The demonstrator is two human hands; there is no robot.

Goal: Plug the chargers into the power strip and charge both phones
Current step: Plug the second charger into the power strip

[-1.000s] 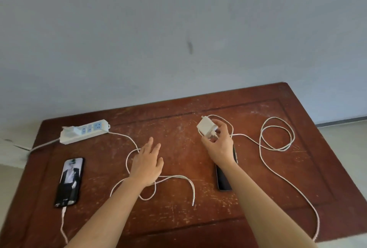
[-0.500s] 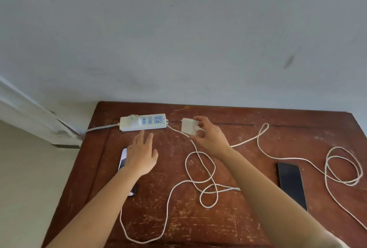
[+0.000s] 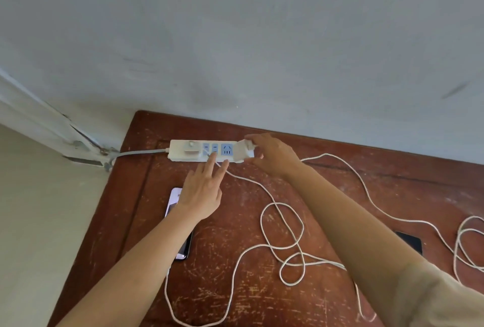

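At the far left corner of the scratched red-brown wooden table (image 3: 340,300), the right hand (image 3: 272,155) pinches a white square charger block (image 3: 243,153) against the long white power strip's (image 3: 183,160) right end; the left hand (image 3: 203,190), fingers spread, presses the strip's near edge.

Scratched wooden table (image 3: 262,298): power strip (image 3: 183,152), phones, cables.

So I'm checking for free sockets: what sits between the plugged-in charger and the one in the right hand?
In the head view, the plugged-in charger and held charger are separated by blue empty sockets.
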